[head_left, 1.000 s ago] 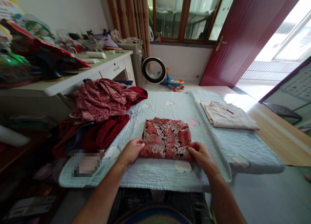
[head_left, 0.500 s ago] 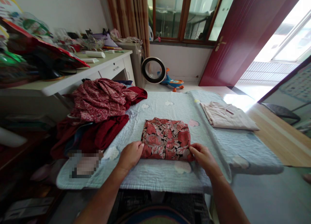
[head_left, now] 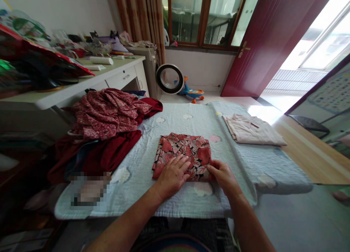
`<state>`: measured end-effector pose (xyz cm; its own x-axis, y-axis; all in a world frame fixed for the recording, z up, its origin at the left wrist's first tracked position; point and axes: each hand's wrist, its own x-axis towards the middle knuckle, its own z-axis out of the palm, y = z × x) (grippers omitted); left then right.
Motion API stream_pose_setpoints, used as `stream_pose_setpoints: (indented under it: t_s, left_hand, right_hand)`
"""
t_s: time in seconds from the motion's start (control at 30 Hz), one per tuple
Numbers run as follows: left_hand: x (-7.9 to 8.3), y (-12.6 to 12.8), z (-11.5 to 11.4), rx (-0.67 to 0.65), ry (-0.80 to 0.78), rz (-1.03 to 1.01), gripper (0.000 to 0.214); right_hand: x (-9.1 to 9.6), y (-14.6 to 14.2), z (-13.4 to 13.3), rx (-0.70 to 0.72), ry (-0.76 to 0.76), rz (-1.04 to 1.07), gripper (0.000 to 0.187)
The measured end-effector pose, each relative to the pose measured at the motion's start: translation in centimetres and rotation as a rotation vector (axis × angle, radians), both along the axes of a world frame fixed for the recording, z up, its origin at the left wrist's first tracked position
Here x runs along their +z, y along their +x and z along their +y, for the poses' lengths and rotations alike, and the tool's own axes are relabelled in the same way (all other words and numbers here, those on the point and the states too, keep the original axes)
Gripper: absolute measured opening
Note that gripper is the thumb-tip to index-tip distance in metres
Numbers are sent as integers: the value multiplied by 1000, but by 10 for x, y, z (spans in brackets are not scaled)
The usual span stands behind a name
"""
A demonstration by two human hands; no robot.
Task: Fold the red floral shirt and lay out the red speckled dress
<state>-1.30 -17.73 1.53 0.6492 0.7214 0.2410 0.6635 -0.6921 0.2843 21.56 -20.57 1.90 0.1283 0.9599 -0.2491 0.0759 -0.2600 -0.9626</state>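
A folded floral shirt [head_left: 197, 153], red and black with pale leaves, lies collar-away on a light blue quilted cover [head_left: 180, 202]. My left hand [head_left: 174, 174] rests flat on the shirt's lower left part, fingers stretched out, hiding some of the front. At the shirt's right edge, my right hand [head_left: 222, 175] pinches the fabric between thumb and fingers. Farther right on the cover, a folded cream shirt [head_left: 253, 130] lies apart from both hands.
A heap of red patterned clothes [head_left: 109, 111] and dark red garments is piled on the left. Behind it stands a cluttered white desk [head_left: 115, 77]. Beyond the bed are an open round washer door [head_left: 170, 79], a blue ride-on toy [head_left: 191, 92] and a maroon door [head_left: 254, 40].
My left hand has moved from the shirt's left edge onto its front and flattened out. My right hand stays at the right edge. The view has shifted slightly.
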Motion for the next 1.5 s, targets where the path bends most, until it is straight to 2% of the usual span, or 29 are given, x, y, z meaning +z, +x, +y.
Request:
stream_pose_setpoints:
  t_s: [0.07, 0.13, 0.2, 0.3, 0.37, 0.43, 0.5, 0.57, 0.67, 0.77, 0.87, 0.93, 1.0, 1.07, 1.17, 1.27, 1.33, 1.5]
  left_hand:
    - [-9, 1, -1, 7, -33, 36, 48]
    - [-13, 1, -1, 11, -42, 46, 49]
    - [-13, 0, -1, 11, -49, 47, 50]
    - [-9, 0, -1, 15, -64, 48, 51]
    - [-6, 0, -2, 23, -69, 44, 52]
    - [-3, 0, -4, 33, -76, 41, 55]
    - [-2, -1, -5, 39, -81, 47, 58]
    - [-3, -2, -7, 37, -79, 63, 61]
    - [-7, -4, -8, 28, -66, 78, 65]
    - [-9, -5, -11, 27, -65, 71, 65]
    - [-4, -8, -12, 15, -121, 73, 69]
    - [6, -10, -8, -1, -170, 52, 68]
    - [19, -10, 2, 1, -191, -10, 55]
    - [32, -9, 21, 31, -166, -91, 37]
    - [44, -1, 58, 61, -137, -142, 38]
    - [43, 8, 92, 95, -177, -85, 39]
    - [39, 12, 106, 127, -207, -19, 37]
    - [38, 14, 113, 157, -228, 60, 24]
  right_hand:
    - [1, 0, -2, -5, -24, 66, 34]
    - [0, 3, -3, 2, -52, 37, 35]
    - [0, 9, -4, 45, -69, -104, 31]
    - [11, 18, -3, 80, -28, -494, 24]
    - [22, 18, 0, 17, 74, -762, 23]
    - [31, 11, 4, -37, 245, -918, 27]
    - [32, -1, 10, 0, 424, -990, 35]
    - [25, -15, 15, 108, 521, -1073, 45]
    - [3, -27, 19, 267, 475, -1194, 52]
    - [-12, -26, 18, 309, 388, -1238, 55]
    - [-10, -18, 20, 290, 380, -1209, 52]
    - [0, -14, 27, 251, 409, -1159, 41]
    - [12, -12, 39, 211, 462, -1101, 30]
    - [23, -13, 56, 217, 542, -1043, 26]
    - [33, -21, 84, 335, 593, -987, 32]
    - [32, -31, 107, 431, 509, -1058, 35]
    - [29, -35, 116, 481, 438, -1130, 33]
    - [31, -37, 118, 480, 379, -1195, 25]
